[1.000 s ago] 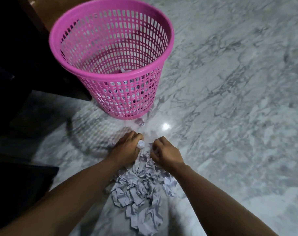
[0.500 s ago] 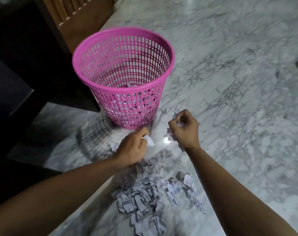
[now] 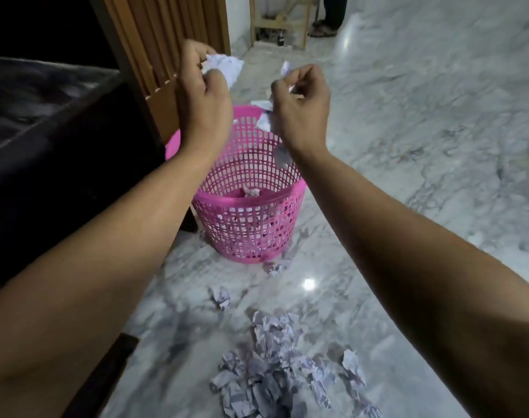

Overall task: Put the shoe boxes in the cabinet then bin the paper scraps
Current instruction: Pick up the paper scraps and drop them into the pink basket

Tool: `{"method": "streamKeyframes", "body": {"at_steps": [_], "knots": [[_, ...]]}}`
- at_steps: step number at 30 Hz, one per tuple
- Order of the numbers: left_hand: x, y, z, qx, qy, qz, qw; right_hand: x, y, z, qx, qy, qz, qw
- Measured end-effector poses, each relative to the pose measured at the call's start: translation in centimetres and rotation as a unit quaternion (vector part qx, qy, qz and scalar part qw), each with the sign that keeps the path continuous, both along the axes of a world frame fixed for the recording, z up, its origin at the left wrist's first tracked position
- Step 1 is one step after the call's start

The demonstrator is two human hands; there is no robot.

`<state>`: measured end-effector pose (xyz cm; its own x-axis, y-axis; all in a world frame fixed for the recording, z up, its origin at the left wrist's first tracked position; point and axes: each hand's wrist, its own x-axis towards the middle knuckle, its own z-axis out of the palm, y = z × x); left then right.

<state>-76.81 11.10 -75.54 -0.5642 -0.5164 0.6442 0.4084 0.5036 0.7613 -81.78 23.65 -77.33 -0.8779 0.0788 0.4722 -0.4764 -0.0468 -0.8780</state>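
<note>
Hovering above the pink mesh wastebasket [image 3: 251,212], both bare hands are raised over its open mouth. The left hand [image 3: 204,98] has its fingers curled round a crumpled white paper wad [image 3: 224,66], which sticks out past the knuckles on the side away from the basket's near rim. The right hand [image 3: 301,104] is loosely closed, fingers bent inward on small torn paper pieces [image 3: 287,69]; how firmly it pinches them cannot be told. Several loose scraps [image 3: 264,114] hang in the air just under that hand, over the basket's far rim, and another [image 3: 282,155] shows beside the right wrist against the basket's inner wall. One crumpled piece [image 3: 251,192] lies inside the basket at the bottom. On the marble floor [image 3: 423,146] nearer the camera than the basket, a pile of crumpled scraps [image 3: 275,378] lies, with two stray wads [image 3: 221,298] between the pile and the basket's base. To the basket's left stands dark furniture [image 3: 61,164], with a slatted wooden panel [image 3: 163,40] behind it.
</note>
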Motion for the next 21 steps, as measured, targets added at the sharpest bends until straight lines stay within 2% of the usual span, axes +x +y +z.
{"method": "streamKeyframes", "body": {"at_steps": [1, 2, 3, 4, 5, 6, 7, 8, 10, 11, 13, 14, 15, 16, 18, 20, 21], "knots": [[-1.3, -0.6, -1.1, -0.019, -0.081, 0.026, 0.996, -0.7, -0.5, -0.5, 0.104, -0.028, 0.015, 0.994], [-2.3, -1.2, -2.3, -0.059, -0.188, 0.036, 0.98, -1.5, -0.8, -1.1, 0.229, -0.061, 0.037, 0.971], [-2.9, -1.5, -3.5, -0.115, -0.316, 0.021, 0.942, -2.1, -0.8, -1.7, 0.353, -0.086, 0.063, 0.93], [-2.9, -1.5, -4.4, -0.175, -0.441, -0.015, 0.88, -2.4, -0.7, -2.2, 0.456, -0.103, 0.099, 0.879], [-2.6, -1.3, -5.0, -0.218, -0.536, -0.054, 0.814, -2.2, -0.5, -2.4, 0.518, -0.111, 0.129, 0.839], [-2.2, -1.1, -5.3, -0.247, -0.585, -0.076, 0.769, -1.9, -0.3, -2.6, 0.533, -0.111, 0.14, 0.827], [-1.7, -0.9, -5.5, -0.265, -0.602, -0.072, 0.75, -1.6, 0.1, -2.9, 0.516, -0.101, 0.134, 0.84], [-1.4, -0.9, -5.7, -0.267, -0.594, -0.062, 0.756, -1.5, 0.7, -3.2, 0.474, -0.08, 0.114, 0.87], [-0.8, -0.9, -6.4, -0.257, -0.528, -0.041, 0.808, -1.2, 2.1, -3.8, 0.33, -0.034, 0.064, 0.941], [-0.1, -0.7, -6.6, -0.256, -0.466, -0.032, 0.846, -0.9, 3.2, -4.3, 0.242, -0.018, 0.048, 0.969], [2.5, -0.1, -7.3, -0.279, -0.268, -0.04, 0.921, 0.3, 5.9, -5.8, 0.106, -0.004, -0.005, 0.994], [4.4, 0.4, -7.8, -0.303, -0.166, -0.069, 0.936, 1.1, 7.3, -7.1, 0.072, -0.007, -0.044, 0.996], [6.5, 1.1, -8.8, -0.326, -0.103, -0.115, 0.933, 1.7, 8.9, -8.9, 0.059, -0.024, -0.078, 0.995], [8.8, 1.7, -10.5, -0.348, -0.081, -0.158, 0.921, 2.4, 10.3, -11.2, 0.064, -0.053, -0.101, 0.991], [13.1, 2.3, -15.6, -0.389, -0.147, -0.2, 0.887, 3.8, 12.3, -16.2, 0.144, -0.141, -0.108, 0.974], [16.3, 1.6, -21.6, -0.414, -0.329, -0.182, 0.829, 5.3, 13.3, -21.3, 0.306, -0.22, -0.048, 0.925], [17.2, 0.8, -24.4, -0.409, -0.445, -0.163, 0.78, 6.2, 13.3, -23.4, 0.381, -0.249, 0.002, 0.891]]}}
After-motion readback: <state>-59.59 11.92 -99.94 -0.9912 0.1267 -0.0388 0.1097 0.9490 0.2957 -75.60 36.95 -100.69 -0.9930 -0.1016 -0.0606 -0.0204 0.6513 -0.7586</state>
